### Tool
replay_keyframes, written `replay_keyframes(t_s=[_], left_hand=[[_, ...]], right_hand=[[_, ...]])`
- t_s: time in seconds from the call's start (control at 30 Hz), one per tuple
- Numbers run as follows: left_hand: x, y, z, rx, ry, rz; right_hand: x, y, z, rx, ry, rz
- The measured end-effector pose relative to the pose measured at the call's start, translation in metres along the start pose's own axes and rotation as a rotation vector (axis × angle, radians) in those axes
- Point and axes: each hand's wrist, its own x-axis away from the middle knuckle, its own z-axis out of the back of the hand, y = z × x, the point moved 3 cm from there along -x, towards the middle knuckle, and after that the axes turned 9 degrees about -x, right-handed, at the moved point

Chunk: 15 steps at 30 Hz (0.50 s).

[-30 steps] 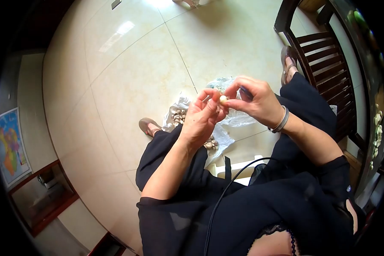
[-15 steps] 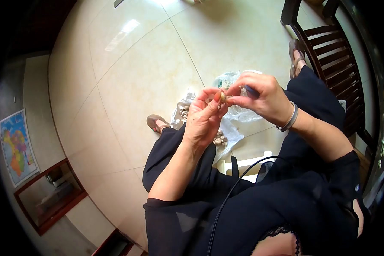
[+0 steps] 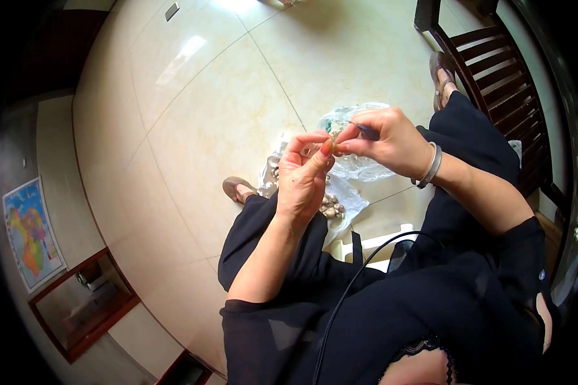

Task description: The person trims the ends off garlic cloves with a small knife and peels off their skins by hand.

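Observation:
My left hand is raised in front of me, with thumb and fingertips pinching a small pale-brown mushroom. From the other side, the bent fingers of my right hand meet it, thumb and forefinger touching the piece. Tucked in that right hand is a slim tool with a dark blue handle, like a small knife; its working end is hard to make out. Below the hands, partly hidden by them, small mushrooms lie on white plastic bags. Behind the right hand spreads a clear plastic bag.
A white plastic stool shows between my legs. To the right stands a dark slatted wooden chair. A dark cord crosses my lap. On the tiled floor, far off, lies a small flat object.
Both hands stay together at the mushroom, with the right fingers shifting slightly and the dark handle turning a little. The view has tilted slightly.

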Motion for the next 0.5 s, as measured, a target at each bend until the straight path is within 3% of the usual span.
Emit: replay_keyframes(t_s=[0.3, 0.5], left_hand=[[-0.0005, -0.0051, -0.0035, -0.053, 0.053, -0.045], [-0.0007, -0.0075, -0.0029, 0.011, 0.042, 0.015]], right_hand=[[0.0032, 0.0011, 0.0000, 0.192, 0.072, 0.146], [0.0014, 0.0023, 0.0010, 0.118, 0.055, 0.109]])
